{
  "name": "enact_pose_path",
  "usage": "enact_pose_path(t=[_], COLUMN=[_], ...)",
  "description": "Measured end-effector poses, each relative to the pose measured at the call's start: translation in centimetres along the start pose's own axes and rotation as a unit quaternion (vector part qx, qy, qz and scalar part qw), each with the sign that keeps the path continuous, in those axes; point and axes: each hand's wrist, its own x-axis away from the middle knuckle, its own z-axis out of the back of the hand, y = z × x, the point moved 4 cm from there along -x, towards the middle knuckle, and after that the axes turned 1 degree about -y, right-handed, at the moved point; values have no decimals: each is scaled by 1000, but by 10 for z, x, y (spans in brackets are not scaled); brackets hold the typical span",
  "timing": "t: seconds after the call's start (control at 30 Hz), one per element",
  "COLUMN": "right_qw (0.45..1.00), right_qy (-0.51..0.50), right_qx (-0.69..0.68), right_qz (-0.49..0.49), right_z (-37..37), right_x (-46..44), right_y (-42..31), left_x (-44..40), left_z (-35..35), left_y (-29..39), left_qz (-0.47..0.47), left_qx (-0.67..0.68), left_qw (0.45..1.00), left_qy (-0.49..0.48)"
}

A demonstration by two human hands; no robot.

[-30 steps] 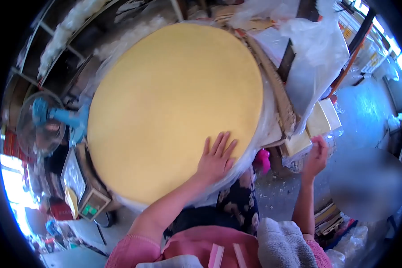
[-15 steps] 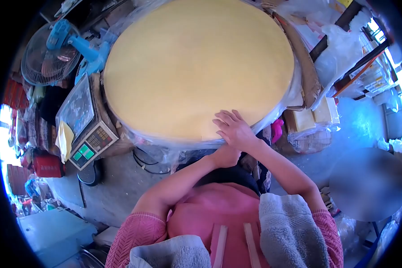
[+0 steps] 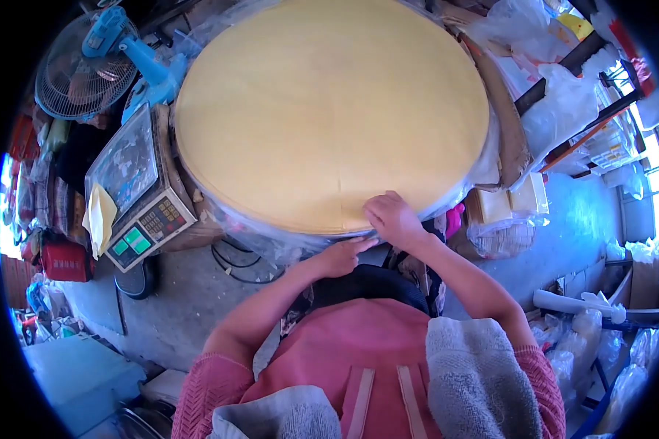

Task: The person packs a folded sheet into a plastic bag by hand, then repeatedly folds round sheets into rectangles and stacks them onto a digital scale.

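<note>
A large round yellow sheet [image 3: 329, 110] lies flat before me, with a thin vertical crease near its front edge. My right hand [image 3: 394, 221] rests at the sheet's near right edge, its fingers curled and pressed together; whatever is between them is hidden. Just below the front edge, my left hand [image 3: 342, 256] reaches to the right with fingers stretched out, the tips close under my right hand. It does not appear to grip anything. Clear plastic wrap [image 3: 271, 245] hangs around the rim under the sheet.
On the left stand a digital scale [image 3: 150, 227] with a green display and a blue fan [image 3: 95, 58]. Cardboard [image 3: 501, 124] edges the right side. Plastic-wrapped yellow stacks [image 3: 509, 216] sit at lower right. A black cable [image 3: 234, 271] lies on the floor.
My right hand has curled from lying spread on the sheet and drawn toward the edge. My left hand has moved left from under it and stretched its fingers. A crease now shows.
</note>
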Motion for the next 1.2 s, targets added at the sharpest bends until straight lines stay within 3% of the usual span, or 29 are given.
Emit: enact_pose_path(t=[0.13,0.17,0.27,0.3,0.33,0.4,0.5,0.63,0.67,0.7,0.8,0.83,0.93,1.03,1.07,1.13,1.2], right_qw=[941,932,949,982,993,990,968,949,937,920,915,913,912,921,924,953,966], right_qy=[22,41,181,152,84,46,66,172,236,207,336,354,361,298,291,182,116], right_qx=[-163,-137,-159,-99,64,55,-47,70,35,40,80,97,183,248,247,231,222], right_qz=[-296,-334,-204,-61,-61,-121,-236,-255,-256,-330,-208,-179,-71,-17,13,70,57], right_z=[39,49,55,45,35,16,58,176,210,248,286,293,295,280,275,258,243], right_x=[-16,-19,-14,-13,-9,-1,-29,-78,-84,-92,-86,-79,-50,-15,-4,16,33], right_y=[13,22,18,14,9,36,75,104,98,65,70,48,-25,-77,-87,-83,-66], left_x=[7,7,-18,-28,-40,-49,-46,-47,-47,-47,-62,-71,-108,-148,-172,-198,-183], left_z=[37,55,81,80,76,80,70,68,70,70,88,99,139,171,183,219,267], left_y=[48,67,58,43,25,23,23,22,23,23,31,33,37,8,-25,-52,-13], left_qz=[-44,-98,-94,-77,-62,-50,-23,-13,-19,-26,23,53,46,1,-10,-3,-135], left_qx=[-83,-75,-186,-233,-282,-350,-398,-407,-400,-392,-347,-328,-251,-24,173,525,689], left_qw=[973,940,902,903,901,886,878,875,875,875,911,924,943,943,927,803,665], left_qy=[209,317,379,351,325,299,266,262,273,282,223,189,212,331,332,284,253])
